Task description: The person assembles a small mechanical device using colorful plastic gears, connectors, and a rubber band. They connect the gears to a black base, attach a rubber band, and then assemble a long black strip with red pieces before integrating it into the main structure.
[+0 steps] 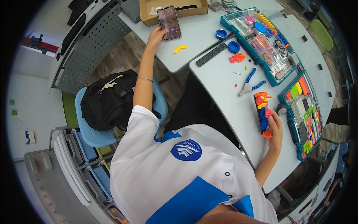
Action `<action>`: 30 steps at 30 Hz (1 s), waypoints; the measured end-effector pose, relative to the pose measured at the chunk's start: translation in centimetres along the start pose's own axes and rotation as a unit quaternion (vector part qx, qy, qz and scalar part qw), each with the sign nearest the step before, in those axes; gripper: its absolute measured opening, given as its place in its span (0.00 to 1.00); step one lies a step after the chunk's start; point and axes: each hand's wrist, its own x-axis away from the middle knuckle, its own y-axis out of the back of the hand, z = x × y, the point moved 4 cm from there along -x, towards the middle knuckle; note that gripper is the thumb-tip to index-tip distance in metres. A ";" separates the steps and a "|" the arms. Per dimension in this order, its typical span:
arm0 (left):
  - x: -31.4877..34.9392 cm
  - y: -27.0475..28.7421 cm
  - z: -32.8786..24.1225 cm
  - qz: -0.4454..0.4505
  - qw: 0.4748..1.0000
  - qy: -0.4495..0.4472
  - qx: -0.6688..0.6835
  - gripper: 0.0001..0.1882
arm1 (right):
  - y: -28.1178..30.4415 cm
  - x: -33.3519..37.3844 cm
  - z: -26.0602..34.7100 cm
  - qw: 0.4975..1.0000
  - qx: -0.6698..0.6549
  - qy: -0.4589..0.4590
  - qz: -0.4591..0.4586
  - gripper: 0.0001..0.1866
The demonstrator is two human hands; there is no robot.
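Right hand [275, 133] grips toy [263, 122], centre right; left hand [155, 38] grips phone [169, 23], upper centre; long axes near-vertical, tops leaning left.

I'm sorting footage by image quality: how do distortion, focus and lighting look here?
Head view: straight edges of the white table bow near the dark, rounded rim; head view: the phone and colourful model show no obvious motion blur; head view: bright, mostly even light on the shirt.

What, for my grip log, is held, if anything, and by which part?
Left hand: the phone, by its lower left edge. Right hand: the colourful plastic model, by its right side.
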 end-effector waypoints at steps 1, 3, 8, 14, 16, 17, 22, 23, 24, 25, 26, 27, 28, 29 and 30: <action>-0.4 0.5 0.2 -0.028 0.998 0.033 -0.036 0.18 | -0.2 0.0 0.1 1.000 -0.024 -0.005 0.006 0.22; 0.3 -0.9 -0.7 -0.080 0.992 0.054 0.083 0.22 | -0.2 0.2 0.4 0.999 -0.040 -0.008 -0.007 0.22; 0.1 -0.3 0.1 -0.142 0.984 -0.008 0.108 0.26 | 0.0 0.1 0.1 1.000 -0.016 -0.012 0.001 0.22; 1.6 -1.3 0.6 -0.162 0.977 -0.120 0.072 0.23 | 0.0 0.4 0.5 0.999 -0.026 -0.025 -0.008 0.22; 1.4 -1.2 -0.7 -0.171 0.970 -0.155 0.074 0.22 | -0.5 0.2 0.5 0.999 -0.029 -0.014 -0.014 0.22; 1.6 -1.3 -0.9 -0.174 0.970 -0.149 0.079 0.22 | -0.5 0.2 0.4 0.999 -0.030 -0.008 -0.018 0.22; 2.3 -1.3 -0.9 -0.168 0.975 -0.126 0.076 0.23 | 0.0 0.1 0.1 1.000 0.009 -0.009 -0.013 0.21; 2.3 -1.3 -1.1 -0.166 0.975 -0.126 0.079 0.23 | 0.4 -0.1 -0.1 1.000 0.012 -0.009 -0.006 0.21; 2.3 -1.3 -1.0 -0.165 0.975 -0.127 0.084 0.22 | 0.4 -0.1 0.1 1.000 0.016 -0.009 0.001 0.21; 2.2 -1.3 -1.0 -0.163 0.974 -0.127 0.088 0.22 | 0.4 -0.1 0.1 1.000 0.022 -0.010 -0.009 0.21; 2.1 -1.3 -1.0 -0.159 0.975 -0.127 0.091 0.22 | 0.1 0.0 0.1 0.999 0.029 -0.011 -0.019 0.21; 2.1 -1.0 -0.8 -0.157 0.975 -0.127 0.093 0.22 | -0.1 0.0 0.2 0.999 0.036 -0.013 -0.028 0.20; 2.0 -0.9 -0.6 -0.154 0.975 -0.126 0.096 0.22 | -0.2 0.1 0.4 0.999 0.045 -0.014 -0.023 0.20; 1.7 -1.0 -0.5 -0.149 0.975 -0.127 0.104 0.22 | -0.2 0.1 0.8 0.998 0.053 -0.015 -0.017 0.20; 1.7 -0.9 -0.4 -0.145 0.975 -0.126 0.111 0.22 | -0.4 0.2 0.9 0.998 0.062 -0.018 -0.010 0.20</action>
